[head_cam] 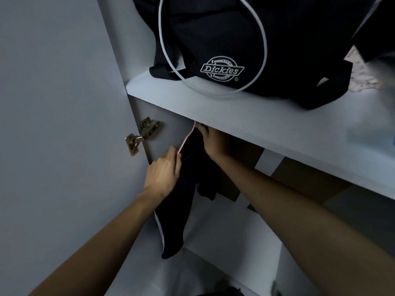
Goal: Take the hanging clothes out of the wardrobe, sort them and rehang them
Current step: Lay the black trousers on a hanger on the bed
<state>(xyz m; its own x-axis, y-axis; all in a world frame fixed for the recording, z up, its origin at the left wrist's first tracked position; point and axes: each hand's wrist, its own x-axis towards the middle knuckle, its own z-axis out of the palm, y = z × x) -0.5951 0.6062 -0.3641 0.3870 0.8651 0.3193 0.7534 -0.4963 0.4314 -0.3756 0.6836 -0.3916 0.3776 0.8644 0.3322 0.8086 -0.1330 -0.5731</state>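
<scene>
- Open wardrobe door stood at far left, w/ a metal hinge on its inner edge.
- Left hand pinched the lower end of a pink hanger, fingers curled round it.
- Dark garment hung on that hanger, just under the white shelf, trailing down btwn both forearms.
- Right hand gripped the garment's top, near the hanger neck, right below the shelf edge.
- Black Dickies bag sat on the shelf above, w/ a white cord loop.

Pink hanger, navy garment, black bag with white logo, white shelf
</scene>
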